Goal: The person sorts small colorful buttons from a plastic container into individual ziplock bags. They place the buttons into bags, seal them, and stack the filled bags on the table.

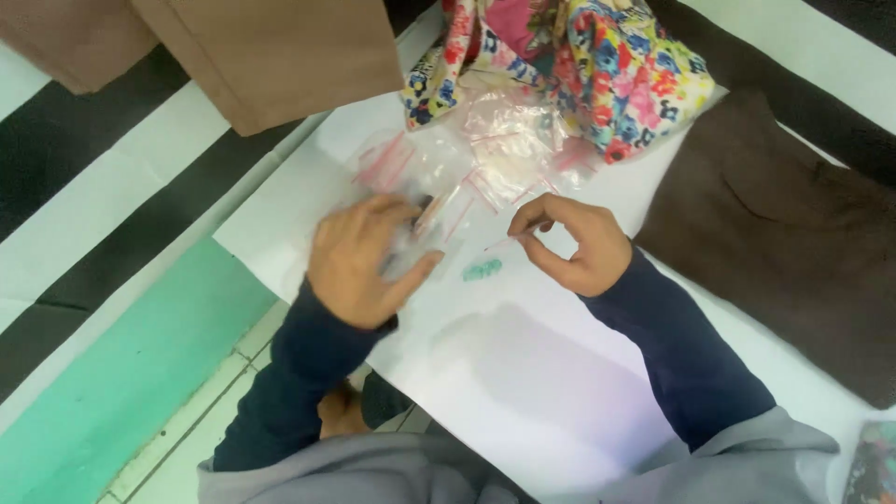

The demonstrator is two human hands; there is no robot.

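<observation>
My left hand [359, 261] rests on a white sheet [523, 373] and grips a small clear zip bag [415, 238] with a red seal strip. My right hand [574, 245] pinches the bag's other edge between thumb and forefinger. A small cluster of teal beads [483, 271] lies on the sheet between my hands. Just beyond my fingers sits a loose pile of more clear bags with red strips [485, 154]. Motion blurs the left fingers.
A floral cloth [607, 65] lies at the far side, partly over the bag pile. Dark brown fabric [793, 233] covers the right, tan fabric [271, 56] the upper left. A black-and-white striped surface, a green band [121, 392] and floor tiles lie to the left.
</observation>
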